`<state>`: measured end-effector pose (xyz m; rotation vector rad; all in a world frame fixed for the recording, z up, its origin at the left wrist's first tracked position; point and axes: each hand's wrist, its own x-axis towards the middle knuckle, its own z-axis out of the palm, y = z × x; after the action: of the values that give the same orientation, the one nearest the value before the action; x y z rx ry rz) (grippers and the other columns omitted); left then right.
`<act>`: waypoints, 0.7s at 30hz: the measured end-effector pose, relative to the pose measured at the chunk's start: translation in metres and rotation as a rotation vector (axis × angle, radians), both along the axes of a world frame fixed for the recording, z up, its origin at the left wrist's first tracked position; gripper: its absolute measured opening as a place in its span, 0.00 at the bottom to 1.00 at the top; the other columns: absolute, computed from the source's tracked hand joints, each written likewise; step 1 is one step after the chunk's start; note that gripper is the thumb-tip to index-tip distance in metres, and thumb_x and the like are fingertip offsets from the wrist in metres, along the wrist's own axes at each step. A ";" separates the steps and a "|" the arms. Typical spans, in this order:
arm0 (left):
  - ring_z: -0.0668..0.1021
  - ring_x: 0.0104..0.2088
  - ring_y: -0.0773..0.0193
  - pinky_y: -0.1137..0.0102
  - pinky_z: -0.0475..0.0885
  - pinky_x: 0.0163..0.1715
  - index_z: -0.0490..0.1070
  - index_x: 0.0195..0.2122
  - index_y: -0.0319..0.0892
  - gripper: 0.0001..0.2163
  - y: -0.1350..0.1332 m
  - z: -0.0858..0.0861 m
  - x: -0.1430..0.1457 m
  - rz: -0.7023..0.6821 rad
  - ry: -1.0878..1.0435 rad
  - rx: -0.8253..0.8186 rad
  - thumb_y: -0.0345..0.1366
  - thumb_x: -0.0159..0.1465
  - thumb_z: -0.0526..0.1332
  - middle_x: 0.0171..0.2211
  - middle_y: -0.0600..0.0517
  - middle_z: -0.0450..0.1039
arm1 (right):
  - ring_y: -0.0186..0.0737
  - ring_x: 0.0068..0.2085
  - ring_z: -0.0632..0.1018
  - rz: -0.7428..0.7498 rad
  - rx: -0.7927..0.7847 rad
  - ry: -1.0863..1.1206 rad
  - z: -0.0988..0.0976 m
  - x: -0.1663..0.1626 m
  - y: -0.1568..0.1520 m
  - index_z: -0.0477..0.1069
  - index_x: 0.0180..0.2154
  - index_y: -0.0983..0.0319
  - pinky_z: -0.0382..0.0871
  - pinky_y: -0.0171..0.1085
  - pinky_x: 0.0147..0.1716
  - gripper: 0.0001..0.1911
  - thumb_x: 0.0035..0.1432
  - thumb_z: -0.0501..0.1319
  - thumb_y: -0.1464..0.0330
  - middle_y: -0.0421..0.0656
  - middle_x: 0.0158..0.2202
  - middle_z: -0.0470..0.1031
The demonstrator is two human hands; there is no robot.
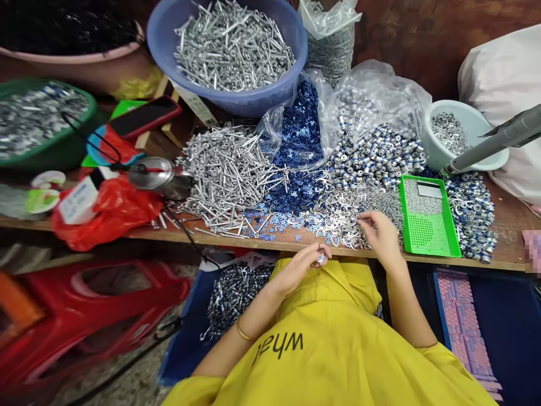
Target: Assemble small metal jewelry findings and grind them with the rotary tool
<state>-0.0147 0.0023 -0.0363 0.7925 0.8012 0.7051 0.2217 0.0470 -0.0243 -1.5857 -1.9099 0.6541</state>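
My left hand is at the table's front edge, its fingers closed on a small silver-and-blue metal part. Over a heap of flat silver curved clips is my right hand, thumb and fingertips drawn together; whatever they hold is too small to make out. Small blue three-armed pieces lie loose left of the clips. Behind them spreads a pile of silver-and-blue cylinders. A heap of fine springs lies beside my right hand, next to a green tray of tiny silver pieces.
Silver pins are heaped at left, below a blue basin of similar pins. A pale bowl stands at right, with a grey pole slanting across it. A metal-lidded container and red plastic bag sit at left. A red stool stands below.
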 end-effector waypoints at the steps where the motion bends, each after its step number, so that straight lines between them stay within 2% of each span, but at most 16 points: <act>1: 0.65 0.33 0.66 0.70 0.60 0.34 0.72 0.37 0.40 0.10 0.002 -0.001 0.001 0.058 0.010 0.015 0.42 0.67 0.57 0.33 0.51 0.64 | 0.45 0.39 0.74 -0.114 0.052 -0.133 -0.006 0.007 0.005 0.74 0.41 0.60 0.65 0.43 0.40 0.11 0.65 0.58 0.61 0.47 0.38 0.77; 2: 0.65 0.33 0.66 0.70 0.60 0.34 0.71 0.36 0.40 0.11 0.004 -0.002 0.002 0.102 0.019 0.023 0.42 0.67 0.57 0.33 0.52 0.64 | 0.46 0.39 0.73 -0.165 0.080 -0.256 -0.012 0.011 0.010 0.74 0.39 0.61 0.64 0.44 0.39 0.11 0.65 0.58 0.62 0.48 0.36 0.77; 4: 0.65 0.32 0.65 0.70 0.60 0.34 0.71 0.37 0.40 0.12 0.007 -0.004 0.004 0.148 0.038 0.036 0.44 0.67 0.57 0.32 0.52 0.63 | 0.48 0.38 0.72 -0.138 0.080 -0.409 -0.020 0.015 0.018 0.75 0.35 0.61 0.62 0.43 0.38 0.10 0.63 0.60 0.62 0.49 0.34 0.76; 6: 0.65 0.32 0.65 0.70 0.60 0.34 0.71 0.37 0.40 0.13 0.009 -0.006 0.005 0.168 0.049 0.041 0.46 0.67 0.57 0.31 0.52 0.63 | 0.47 0.38 0.73 -0.102 0.078 -0.415 -0.025 0.015 0.022 0.74 0.34 0.61 0.61 0.42 0.37 0.10 0.64 0.59 0.63 0.47 0.34 0.76; 11: 0.62 0.28 0.67 0.71 0.58 0.30 0.70 0.38 0.39 0.16 0.010 -0.011 0.004 0.263 -0.060 -0.040 0.48 0.67 0.57 0.29 0.53 0.62 | 0.42 0.38 0.73 -0.172 0.199 -0.163 -0.022 0.013 0.030 0.72 0.39 0.61 0.64 0.41 0.39 0.10 0.66 0.55 0.65 0.45 0.37 0.76; 14: 0.61 0.27 0.68 0.71 0.57 0.29 0.67 0.39 0.39 0.14 0.010 -0.013 0.000 0.314 -0.086 -0.062 0.47 0.67 0.56 0.28 0.54 0.61 | 0.41 0.38 0.74 -0.209 0.191 0.033 -0.015 0.009 0.031 0.72 0.39 0.61 0.66 0.40 0.39 0.08 0.65 0.56 0.64 0.45 0.37 0.75; 17: 0.64 0.30 0.66 0.70 0.61 0.34 0.67 0.44 0.41 0.13 0.008 -0.013 -0.003 0.377 0.016 0.077 0.46 0.69 0.54 0.30 0.54 0.62 | 0.39 0.36 0.75 -0.158 0.030 0.334 -0.003 -0.011 0.020 0.71 0.39 0.59 0.68 0.39 0.38 0.09 0.63 0.60 0.61 0.42 0.35 0.75; 19: 0.67 0.36 0.63 0.68 0.63 0.42 0.66 0.48 0.42 0.14 0.005 -0.010 -0.005 0.442 0.136 0.227 0.46 0.70 0.53 0.35 0.51 0.66 | 0.36 0.31 0.74 -0.022 -0.161 0.527 0.008 -0.032 0.005 0.70 0.38 0.59 0.68 0.36 0.33 0.09 0.63 0.60 0.60 0.40 0.31 0.73; 21: 0.69 0.41 0.60 0.65 0.63 0.48 0.66 0.52 0.44 0.16 0.001 -0.007 -0.005 0.490 0.224 0.362 0.47 0.70 0.54 0.41 0.48 0.67 | 0.33 0.26 0.71 0.121 -0.335 0.630 0.019 -0.052 -0.010 0.68 0.35 0.59 0.64 0.34 0.28 0.11 0.63 0.60 0.59 0.38 0.27 0.71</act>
<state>-0.0202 0.0034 -0.0431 1.0255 1.1059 1.2373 0.1693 0.0370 -0.0055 -1.2371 -1.4723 1.3951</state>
